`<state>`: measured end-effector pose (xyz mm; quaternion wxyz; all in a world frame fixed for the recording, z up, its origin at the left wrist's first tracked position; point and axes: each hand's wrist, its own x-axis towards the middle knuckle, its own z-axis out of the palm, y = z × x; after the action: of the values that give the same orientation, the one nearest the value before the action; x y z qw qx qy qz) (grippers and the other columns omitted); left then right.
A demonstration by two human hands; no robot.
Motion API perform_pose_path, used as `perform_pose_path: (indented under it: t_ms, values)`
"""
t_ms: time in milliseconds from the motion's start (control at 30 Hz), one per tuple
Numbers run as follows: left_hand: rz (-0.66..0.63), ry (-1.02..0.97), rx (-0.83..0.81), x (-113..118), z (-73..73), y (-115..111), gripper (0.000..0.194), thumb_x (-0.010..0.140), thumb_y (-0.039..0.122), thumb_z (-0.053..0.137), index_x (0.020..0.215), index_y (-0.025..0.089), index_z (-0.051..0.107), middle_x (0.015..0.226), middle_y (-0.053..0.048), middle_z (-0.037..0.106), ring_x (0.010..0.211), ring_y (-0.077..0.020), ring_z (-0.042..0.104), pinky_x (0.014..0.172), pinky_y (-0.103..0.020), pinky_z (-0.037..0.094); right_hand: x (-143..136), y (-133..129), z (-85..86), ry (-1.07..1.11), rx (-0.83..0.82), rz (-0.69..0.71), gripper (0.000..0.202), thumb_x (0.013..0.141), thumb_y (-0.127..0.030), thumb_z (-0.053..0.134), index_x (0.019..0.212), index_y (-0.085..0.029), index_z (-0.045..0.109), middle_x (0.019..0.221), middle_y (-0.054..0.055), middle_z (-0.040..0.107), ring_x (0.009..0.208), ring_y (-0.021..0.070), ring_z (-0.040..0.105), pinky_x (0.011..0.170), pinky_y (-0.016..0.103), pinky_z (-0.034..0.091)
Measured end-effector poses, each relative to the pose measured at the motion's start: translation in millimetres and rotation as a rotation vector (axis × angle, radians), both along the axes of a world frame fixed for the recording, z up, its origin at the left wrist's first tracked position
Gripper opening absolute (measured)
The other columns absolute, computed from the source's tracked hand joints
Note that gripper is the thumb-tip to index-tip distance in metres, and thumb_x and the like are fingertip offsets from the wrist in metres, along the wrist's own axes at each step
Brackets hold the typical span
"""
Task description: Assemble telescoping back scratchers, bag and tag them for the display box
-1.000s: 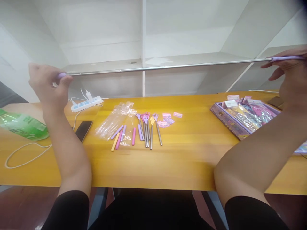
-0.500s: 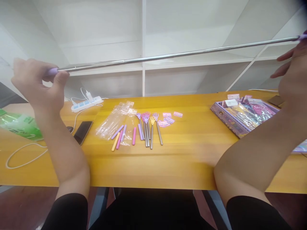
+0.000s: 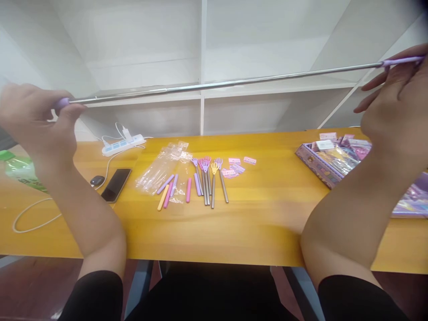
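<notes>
Rod: held aloft over the desk in front of the shelves, drawn out between both hands, right end higher than left. Latest change: its right end has dropped slightly and come inward, so the slope is gentler than in the preceding frame; the left end has shifted a little farther left. Judged meaning: the rod is being moved at long extension, not collapsed. Left hand pinches the purple grip between thumb and fingers. Right hand holds the purple end piece, some fingers spread clear; exact hold partly hidden. Below, mid-desk: small scratchers bunched together, loose coloured sleeves to their left, clear bags beyond those, labels to the right. These match the earlier frame apart from a slight view shift. Box of packets at right, partly behind the right arm. At left, the phone lies near a black case, now less covered by the left arm.
</notes>
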<state>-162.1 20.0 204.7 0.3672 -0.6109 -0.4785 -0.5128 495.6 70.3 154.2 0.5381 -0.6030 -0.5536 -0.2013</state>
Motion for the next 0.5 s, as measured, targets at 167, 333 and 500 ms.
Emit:
perform_pose_path:
  t_ms: [167, 333, 500]
  values:
    - [-0.107, -0.024, -0.095, 5.1, 4.2, -9.1, 0.046, 0.095, 0.070, 0.078, 0.092, 0.024, 0.077, 0.071, -0.001, 0.041, 0.099, -0.0264, 0.063, 0.095, -0.047, 0.035, 0.2, 3.5, -3.0, -0.089, 0.088, 0.008, 0.041, 0.115, -0.017, 0.040, 0.138, -0.027, 0.072, 0.097, 0.011, 0.081, 0.050, 0.0129, 0.056, 0.049, 0.028, 0.036]
    - [-0.141, 0.022, -0.015, 15.8, 4.0, 7.1, 0.059, 0.091, 0.083, 0.076, 0.089, 0.025, 0.082, 0.067, 0.000, 0.043, 0.079, -0.0189, 0.049, 0.090, -0.042, 0.040, 16.3, 19.6, -6.2, -0.073, 0.072, -0.121, 0.035, 0.114, -0.021, 0.047, 0.133, -0.029, 0.075, 0.088, 0.009, 0.078, 0.048, 0.0150, 0.053, 0.053, 0.033, 0.038]
    - [-0.150, 0.052, 0.136, 56.3, -5.8, 29.0, 0.070, 0.090, 0.091, 0.068, 0.081, 0.023, 0.082, 0.062, 0.000, 0.044, 0.071, -0.0188, 0.040, 0.081, -0.040, 0.039, -19.2, 16.2, 4.3, -0.210, 0.055, -0.111, 0.037, 0.107, -0.009, 0.048, 0.127, -0.026, 0.074, 0.090, 0.009, 0.080, 0.062, 0.0194, 0.064, 0.066, 0.035, 0.044]
